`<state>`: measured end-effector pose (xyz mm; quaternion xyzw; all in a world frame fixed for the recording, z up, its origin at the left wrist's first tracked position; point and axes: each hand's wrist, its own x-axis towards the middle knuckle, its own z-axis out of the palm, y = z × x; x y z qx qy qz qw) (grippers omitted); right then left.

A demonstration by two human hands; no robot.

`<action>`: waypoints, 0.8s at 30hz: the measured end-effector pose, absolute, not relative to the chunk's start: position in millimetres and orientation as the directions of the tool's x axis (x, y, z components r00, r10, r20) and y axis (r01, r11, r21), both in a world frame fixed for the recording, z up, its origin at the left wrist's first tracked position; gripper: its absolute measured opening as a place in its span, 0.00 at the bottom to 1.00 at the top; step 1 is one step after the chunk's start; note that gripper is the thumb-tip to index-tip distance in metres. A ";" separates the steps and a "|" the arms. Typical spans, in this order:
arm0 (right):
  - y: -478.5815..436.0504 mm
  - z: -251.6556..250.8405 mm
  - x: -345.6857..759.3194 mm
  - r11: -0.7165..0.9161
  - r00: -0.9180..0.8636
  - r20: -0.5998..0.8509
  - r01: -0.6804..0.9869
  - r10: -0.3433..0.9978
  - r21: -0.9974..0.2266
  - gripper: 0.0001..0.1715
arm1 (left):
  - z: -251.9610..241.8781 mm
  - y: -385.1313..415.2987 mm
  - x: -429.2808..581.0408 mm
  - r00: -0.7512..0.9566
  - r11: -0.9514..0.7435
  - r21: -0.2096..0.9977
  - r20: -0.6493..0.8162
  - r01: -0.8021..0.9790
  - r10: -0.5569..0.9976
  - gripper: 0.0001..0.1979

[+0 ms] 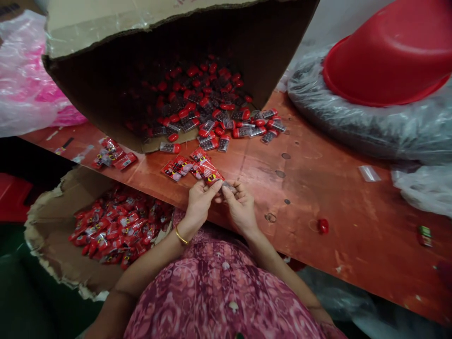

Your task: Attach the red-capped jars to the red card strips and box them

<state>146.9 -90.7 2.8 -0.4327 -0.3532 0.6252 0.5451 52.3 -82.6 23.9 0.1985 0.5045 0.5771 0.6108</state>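
Near the table's front edge, my left hand (200, 201) pinches a red printed packet (211, 176) between thumb and fingers. Close beside it, my right hand (241, 205) is closed on a small clear plastic piece (229, 185) at the packet's lower end; whether the two are joined I cannot tell. More red packets (176, 166) lie flat just beyond my hands. Small clear containers with red caps (223, 142) spill from a tipped cardboard box (278, 56) onto the table (261, 165).
At lower left, an open carton (45, 235) holds many filled red packets (116, 226). Another small pile of packets (116, 155) lies at the table's left edge. To the right are a red tub (388, 56) on a plastic-wrapped bundle (335, 117) and a small red piece (322, 226).
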 end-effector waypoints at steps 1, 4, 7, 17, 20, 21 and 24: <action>-90.9 1.9 147.4 -0.171 -0.083 -0.151 -0.374 0.985 -0.912 0.20 | 24.4 -84.1 49.3 -0.178 0.251 0.823 -0.386 -0.509 0.905 0.19; -92.3 -2.0 150.9 -0.177 -0.197 -0.116 -0.327 0.973 -0.929 0.22 | 26.5 -87.9 37.8 -0.198 0.224 0.813 -0.380 -0.537 0.903 0.17; -94.1 -5.7 155.2 -0.115 -0.161 -0.075 -0.259 0.984 -0.959 0.18 | 26.9 -92.3 32.5 -0.169 0.238 0.788 -0.394 -0.568 0.904 0.17; -101.9 -19.9 159.3 -0.073 -0.044 -0.069 -0.106 0.997 -0.992 0.13 | 15.0 -111.2 41.0 -0.106 0.260 0.760 -0.395 -0.596 0.913 0.15; -102.7 -30.3 163.9 -0.138 -0.011 -0.137 -0.050 0.990 -0.989 0.16 | 12.2 -119.6 18.8 -0.222 0.173 0.827 -0.336 -0.535 0.915 0.14; -102.2 -33.2 165.2 -0.158 -0.003 -0.158 -0.036 0.987 -0.987 0.17 | 11.0 -123.3 7.9 -0.283 0.143 0.851 -0.319 -0.505 0.904 0.15; -100.6 -38.2 166.1 -0.172 -0.009 -0.172 -0.010 0.985 -0.985 0.18 | 5.9 -138.3 -34.8 -0.488 0.069 0.905 -0.289 -0.420 0.824 0.17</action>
